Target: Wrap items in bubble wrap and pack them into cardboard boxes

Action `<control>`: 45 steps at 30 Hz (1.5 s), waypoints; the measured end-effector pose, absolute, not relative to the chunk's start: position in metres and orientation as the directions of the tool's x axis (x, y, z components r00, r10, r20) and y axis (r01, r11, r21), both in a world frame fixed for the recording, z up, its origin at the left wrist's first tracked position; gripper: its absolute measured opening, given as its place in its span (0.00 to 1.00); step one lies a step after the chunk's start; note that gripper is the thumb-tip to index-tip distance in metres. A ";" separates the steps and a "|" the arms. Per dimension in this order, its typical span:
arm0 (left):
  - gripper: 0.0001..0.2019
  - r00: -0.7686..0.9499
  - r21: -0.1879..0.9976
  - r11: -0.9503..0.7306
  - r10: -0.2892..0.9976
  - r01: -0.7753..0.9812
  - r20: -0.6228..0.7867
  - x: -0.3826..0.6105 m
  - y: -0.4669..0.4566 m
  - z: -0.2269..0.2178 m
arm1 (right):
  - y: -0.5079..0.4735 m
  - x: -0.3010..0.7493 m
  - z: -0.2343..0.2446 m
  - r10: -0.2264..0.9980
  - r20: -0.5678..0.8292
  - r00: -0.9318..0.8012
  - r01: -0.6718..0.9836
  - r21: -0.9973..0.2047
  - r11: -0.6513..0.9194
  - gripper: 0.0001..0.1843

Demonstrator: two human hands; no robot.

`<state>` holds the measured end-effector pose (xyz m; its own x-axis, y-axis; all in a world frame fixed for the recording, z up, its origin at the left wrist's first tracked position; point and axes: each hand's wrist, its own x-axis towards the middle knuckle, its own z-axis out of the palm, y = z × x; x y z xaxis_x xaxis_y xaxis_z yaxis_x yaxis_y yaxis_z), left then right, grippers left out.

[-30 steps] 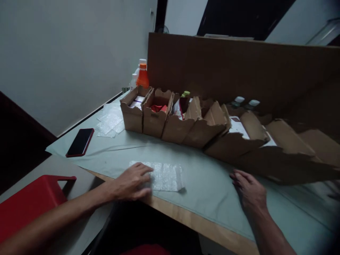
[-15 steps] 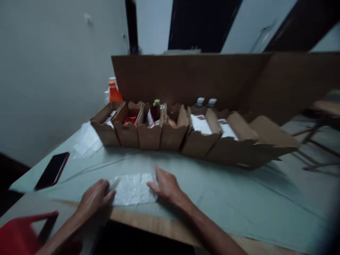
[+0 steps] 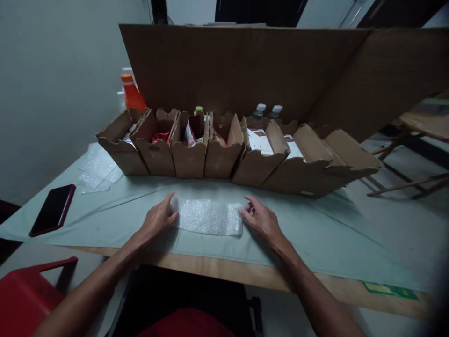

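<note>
Nearest, a red stool [image 3: 28, 292] stands low on the left, beside the table's bare wooden edge [image 3: 228, 269]. A green-and-yellow label [image 3: 391, 290] on that edge at the right has come into view. On the pale green cloth [image 3: 298, 229] lies a sheet of bubble wrap [image 3: 208, 216], farther in from the edge than half a second ago.

The left hand [image 3: 157, 216] is at its left end and the right hand [image 3: 261, 222] at its right end, thumbs at the sheet and fingers bent; I cannot tell whether either one grips it. A second ago the right hand was well apart from the sheet.

Beyond the left hand, the phone [image 3: 52, 209] lies where it was, near more clear sheets [image 3: 98, 171]. Behind the hands, the row of cardboard boxes [image 3: 189, 159] is unchanged, a red packet [image 3: 161, 138] in the second from the left. Farther back stand an orange bottle [image 3: 134, 97] and two white-capped bottles [image 3: 259, 110], before a tall cardboard panel [image 3: 238, 70].
</note>
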<state>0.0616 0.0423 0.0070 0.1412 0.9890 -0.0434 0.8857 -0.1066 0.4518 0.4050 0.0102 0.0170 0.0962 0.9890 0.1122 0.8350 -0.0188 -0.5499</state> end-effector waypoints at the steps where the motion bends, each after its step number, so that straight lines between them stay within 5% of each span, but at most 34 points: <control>1: 0.33 0.141 0.425 -0.132 0.990 0.896 0.011 0.059 0.041 0.004 | 0.010 0.411 0.016 0.983 0.147 0.112 0.853 -0.522 -0.019 0.27; 7: 0.19 0.283 0.326 -0.437 0.860 0.838 0.426 0.065 0.024 0.007 | 0.002 0.374 0.021 0.922 0.379 -0.083 0.894 -0.381 0.237 0.19; 11: 0.17 0.511 0.274 -0.590 0.801 0.759 0.312 0.096 0.021 0.002 | 0.003 0.301 0.013 0.864 0.247 -0.438 0.776 -0.383 0.502 0.24; 14: 0.14 0.533 0.295 -0.564 0.826 0.771 0.185 0.097 0.021 -0.009 | 0.002 0.295 -0.006 0.829 0.169 -0.533 0.750 -0.361 0.555 0.27; 21: 0.14 0.495 0.393 -0.511 0.856 0.764 0.151 0.081 0.019 -0.018 | -0.040 0.420 -0.029 0.948 0.152 -0.280 0.911 -0.268 0.312 0.24; 26: 0.16 0.409 0.390 -0.479 0.877 0.786 0.253 0.071 0.022 -0.018 | -0.050 0.449 -0.033 0.952 0.292 -0.092 0.945 -0.276 0.176 0.24; 29: 0.19 0.205 0.293 -0.283 0.941 0.913 0.270 0.057 0.022 -0.017 | -0.037 0.436 -0.028 0.945 0.310 -0.104 0.936 -0.290 0.198 0.23; 33: 0.23 0.137 0.201 -0.149 0.988 0.968 0.072 0.065 0.020 -0.015 | -0.014 0.410 -0.018 0.954 0.284 -0.100 0.942 -0.282 0.183 0.22; 40: 0.28 0.091 0.347 -0.069 0.995 0.935 -0.045 0.064 0.021 -0.010 | -0.012 0.377 -0.015 0.932 0.276 -0.234 0.844 -0.419 0.336 0.16; 45: 0.32 -0.079 0.471 0.037 0.994 0.881 0.070 0.004 0.029 -0.009 | -0.001 0.368 0.007 0.904 0.339 -0.261 0.777 -0.481 0.405 0.14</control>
<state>0.0043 0.0291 -0.0090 -0.0793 0.9944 0.0698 0.8812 0.0372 0.4712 0.3683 -0.0010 0.0073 -0.2615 0.9037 0.3390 0.7772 0.4054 -0.4812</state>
